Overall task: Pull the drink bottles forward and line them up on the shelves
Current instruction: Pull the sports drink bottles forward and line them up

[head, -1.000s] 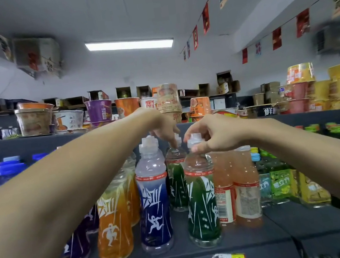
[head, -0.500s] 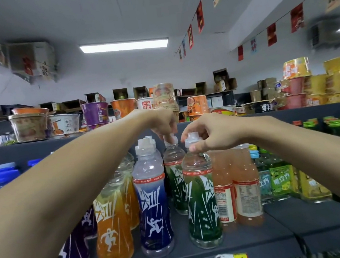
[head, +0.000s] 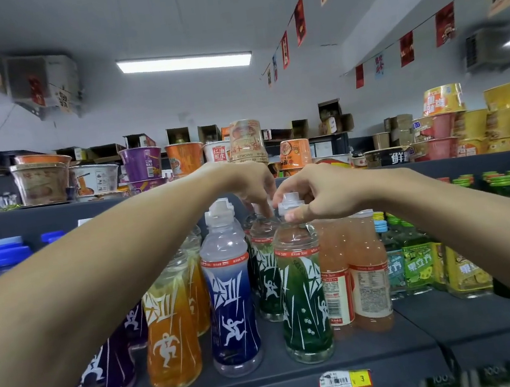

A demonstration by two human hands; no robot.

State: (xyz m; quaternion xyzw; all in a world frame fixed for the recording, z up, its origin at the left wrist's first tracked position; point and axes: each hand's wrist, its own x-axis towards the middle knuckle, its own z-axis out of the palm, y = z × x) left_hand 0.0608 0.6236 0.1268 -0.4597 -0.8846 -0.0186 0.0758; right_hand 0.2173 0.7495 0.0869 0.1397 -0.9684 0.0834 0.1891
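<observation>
Closing in on each other over the last second, the two hands are now nearly touching above the green row, and the rear green bottle (head: 267, 277) is looking slightly nearer the front than before. On the left, a purple bottle (head: 105, 372), an orange bottle (head: 170, 336) and a blue bottle (head: 232, 311) are standing upright near the front lip of the shelf (head: 384, 350). Just past the blue one, the left hand (head: 246, 184) is reaching deeper, its fingers curling down around the top of the rear green bottle and hiding its cap. Beside it, the right hand (head: 323, 197) is pinching the white cap of the front green bottle (head: 303, 301) between thumb and fingers, with that bottle standing at the front edge, level with the blue one. Two peach bottles (head: 368, 275) are sitting just right of it. Judging by this, the person is steadying the front bottle while drawing the rear one up behind it, so the green row is closing up but is not yet finished.
</observation>
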